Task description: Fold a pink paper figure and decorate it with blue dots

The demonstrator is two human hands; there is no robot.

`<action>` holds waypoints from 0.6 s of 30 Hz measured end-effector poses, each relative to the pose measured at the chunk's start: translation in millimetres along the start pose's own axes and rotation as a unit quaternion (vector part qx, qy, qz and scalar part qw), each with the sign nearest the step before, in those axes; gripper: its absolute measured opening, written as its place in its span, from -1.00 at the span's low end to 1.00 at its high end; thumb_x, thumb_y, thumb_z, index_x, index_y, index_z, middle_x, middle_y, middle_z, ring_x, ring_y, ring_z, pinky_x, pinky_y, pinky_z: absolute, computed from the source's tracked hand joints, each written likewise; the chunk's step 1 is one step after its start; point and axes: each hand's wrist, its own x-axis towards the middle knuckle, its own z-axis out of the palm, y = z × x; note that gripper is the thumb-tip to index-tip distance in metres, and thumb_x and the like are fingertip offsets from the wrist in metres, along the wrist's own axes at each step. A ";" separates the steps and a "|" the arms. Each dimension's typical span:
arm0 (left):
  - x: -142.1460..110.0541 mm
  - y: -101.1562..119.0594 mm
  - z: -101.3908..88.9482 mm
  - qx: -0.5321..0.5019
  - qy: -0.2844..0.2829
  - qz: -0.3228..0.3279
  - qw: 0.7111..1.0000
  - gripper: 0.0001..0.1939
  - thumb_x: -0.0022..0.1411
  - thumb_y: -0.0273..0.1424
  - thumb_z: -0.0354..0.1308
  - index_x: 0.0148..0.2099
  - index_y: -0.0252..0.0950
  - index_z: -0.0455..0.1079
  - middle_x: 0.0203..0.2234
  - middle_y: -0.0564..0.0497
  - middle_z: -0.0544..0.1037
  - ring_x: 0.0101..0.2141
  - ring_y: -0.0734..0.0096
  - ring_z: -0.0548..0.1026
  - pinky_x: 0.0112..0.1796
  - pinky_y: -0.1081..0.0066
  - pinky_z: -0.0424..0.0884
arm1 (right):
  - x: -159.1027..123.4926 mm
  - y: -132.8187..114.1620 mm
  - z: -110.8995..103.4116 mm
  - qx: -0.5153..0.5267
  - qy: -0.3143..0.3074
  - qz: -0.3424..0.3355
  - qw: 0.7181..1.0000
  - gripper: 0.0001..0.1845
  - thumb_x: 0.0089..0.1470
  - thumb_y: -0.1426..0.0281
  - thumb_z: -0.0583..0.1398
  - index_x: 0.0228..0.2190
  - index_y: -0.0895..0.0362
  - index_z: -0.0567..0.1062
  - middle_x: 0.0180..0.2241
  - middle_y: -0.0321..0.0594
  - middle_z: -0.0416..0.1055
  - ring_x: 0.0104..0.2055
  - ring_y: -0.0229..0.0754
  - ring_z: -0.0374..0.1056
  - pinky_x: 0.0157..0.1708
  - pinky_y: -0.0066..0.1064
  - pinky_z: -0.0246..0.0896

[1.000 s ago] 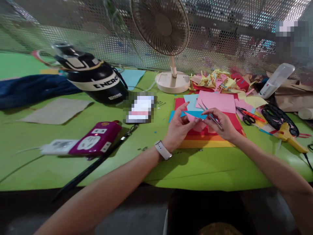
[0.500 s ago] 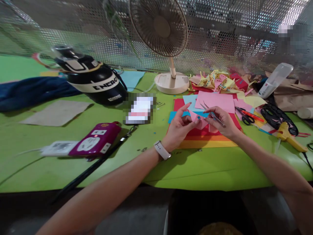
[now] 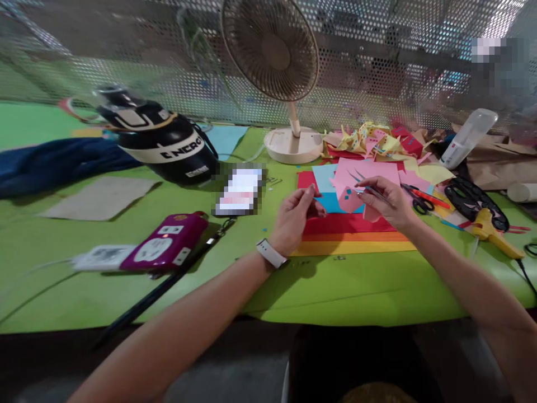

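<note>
My left hand [image 3: 292,219], with a white band at its wrist, is held over the left edge of the stacked colored paper. Its thumb and index finger look pressed together, and anything between them is too small to make out. My right hand [image 3: 389,202] grips metal tweezers [image 3: 380,196], their tips pointing up and to the left. The same fingers also pinch a cut pink paper piece [image 3: 344,200] with small blue squares on it. Under the hands lie a blue sheet [image 3: 329,202], a red sheet [image 3: 335,224] and a pink sheet [image 3: 384,170].
Scissors [image 3: 422,204], an orange-red cutter [image 3: 432,196] and a yellow glue gun [image 3: 489,226] lie to the right. A fan [image 3: 293,145] and paper scraps [image 3: 369,140] stand behind. At left are a phone [image 3: 239,190], a purple power strip [image 3: 163,240] and a black bottle [image 3: 168,145].
My left hand has let go of the pink paper piece and drawn back to the left. The piece stays with my right hand, its blue squares now showing clearly.
</note>
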 end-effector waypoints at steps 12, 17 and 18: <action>-7.1 1.4 1.2 0.036 -0.047 -0.034 0.998 -0.58 0.00 -0.08 0.43 -0.22 -0.30 0.54 -0.38 -0.04 0.68 -0.38 0.34 0.65 -0.31 0.42 0.55 | 0.1 -5.4 -3.4 0.009 -0.032 0.006 0.999 -0.74 0.06 0.26 0.28 -0.24 0.16 0.52 -0.39 -0.28 0.43 -0.41 -0.30 0.26 -0.38 -0.42 0.17; -7.5 3.2 1.3 0.042 -0.037 -0.046 0.997 -0.57 -0.03 -0.08 0.44 -0.27 -0.33 0.53 -0.43 -0.05 0.67 -0.49 0.37 0.62 -0.43 0.46 0.55 | 0.3 -3.3 -4.6 -0.003 -0.025 0.012 1.000 -0.74 0.08 0.24 0.28 -0.23 0.14 0.52 -0.46 -0.33 0.39 -0.44 -0.30 0.23 -0.41 -0.43 0.15; -7.5 3.5 1.8 0.044 -0.033 -0.048 0.997 -0.57 -0.02 -0.08 0.44 -0.29 -0.33 0.53 -0.46 -0.04 0.66 -0.51 0.39 0.62 -0.44 0.46 0.55 | 0.4 -2.7 -5.0 -0.005 -0.025 0.009 1.000 -0.74 0.09 0.24 0.27 -0.22 0.13 0.52 -0.46 -0.33 0.39 -0.44 -0.30 0.24 -0.41 -0.43 0.16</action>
